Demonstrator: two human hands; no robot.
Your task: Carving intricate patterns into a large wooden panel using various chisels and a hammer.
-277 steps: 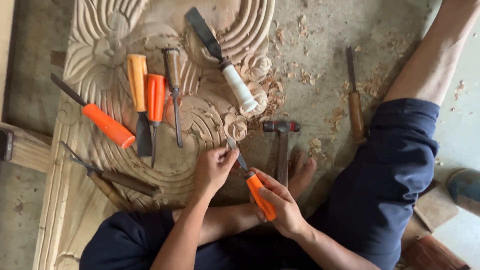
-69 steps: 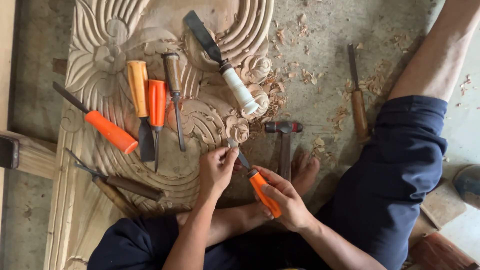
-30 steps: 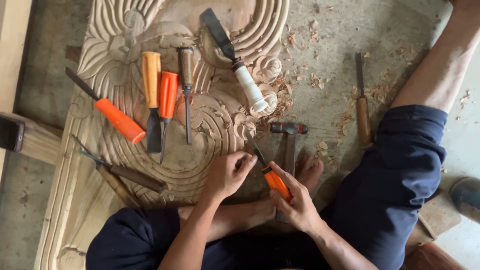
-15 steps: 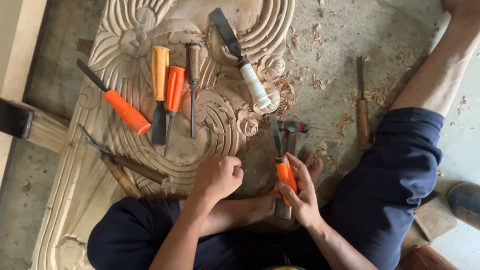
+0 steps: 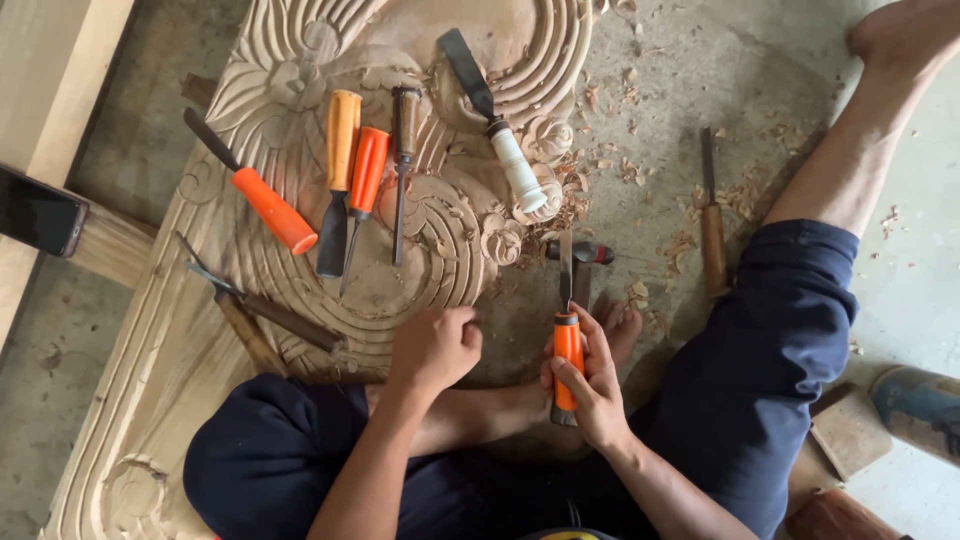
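Orange-handled chisel point(image 5: 567, 345) is gripped by the right hand point(image 5: 592, 388) at centre frame, its blade overlapping a hammer point(image 5: 580, 254); the left hand point(image 5: 436, 347), curled closed and holding nothing visible, rests on the carved panel's point(image 5: 200, 330) lower edge.

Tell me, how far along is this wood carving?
Much looks carved: scrolls and flowers cover the wooden panel, and shavings litter the floor. In hand: the right hand grips an orange-handled chisel, blade off the wood; the left hand rests on the panel's edge. The plain lower end looks unfinished.

Head camera — looking steeply down, close.
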